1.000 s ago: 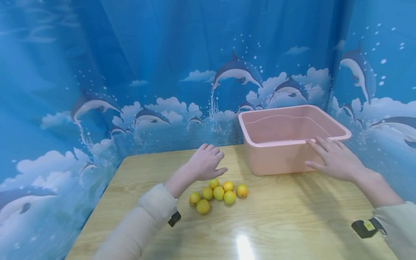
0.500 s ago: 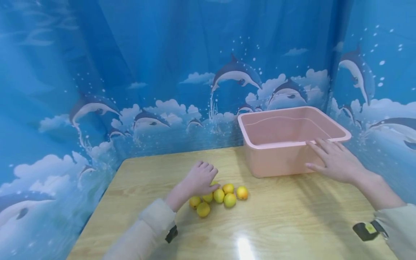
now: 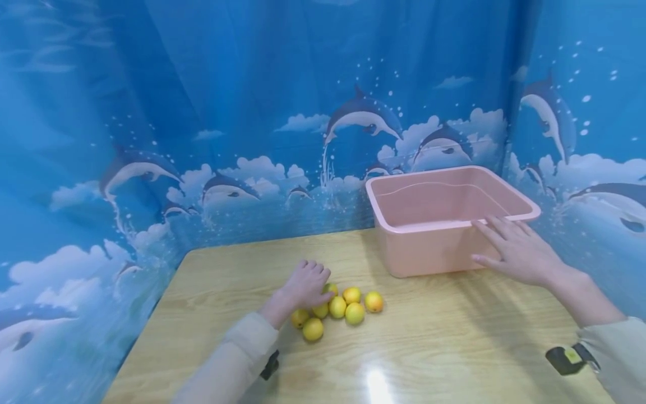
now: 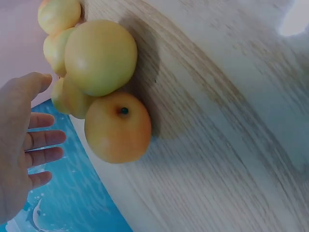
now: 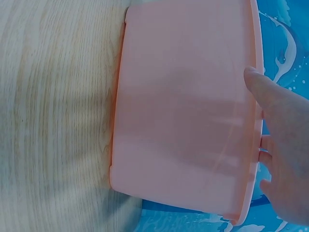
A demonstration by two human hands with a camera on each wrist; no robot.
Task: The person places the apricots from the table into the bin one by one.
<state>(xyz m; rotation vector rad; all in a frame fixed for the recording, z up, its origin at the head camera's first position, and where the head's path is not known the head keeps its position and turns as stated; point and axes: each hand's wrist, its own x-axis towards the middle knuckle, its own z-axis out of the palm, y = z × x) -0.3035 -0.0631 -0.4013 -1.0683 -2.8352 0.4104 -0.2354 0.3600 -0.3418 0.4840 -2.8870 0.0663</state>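
Several small, round yellow-orange fruits (image 3: pixel 337 307) lie clustered on the table; one (image 4: pixel 118 128) shows a small dark green stem spot. My left hand (image 3: pixel 305 285) is low over the far left side of the cluster, overlapping some of it in the head view. In the left wrist view its fingers (image 4: pixel 46 139) are loosely extended, thumb apart, with nothing between them. At the right stands a deep pink plastic basin (image 3: pixel 429 249). My right hand (image 3: pixel 522 252) is at its near rim, fingers nearly straight and spread across the edge, thumb (image 5: pixel 260 87) on the near side.
The wooden table (image 3: pixel 444 348) ends at a blue curtain (image 3: pixel 262 112) printed with dolphins, which hangs behind and at both sides. The basin stands at the table's far right. A bright light reflection shows near the front.
My left hand has come down and toward me, from above the table beyond the fruits to right at them. The right hand has stayed at the basin's rim; the view has shifted slightly.
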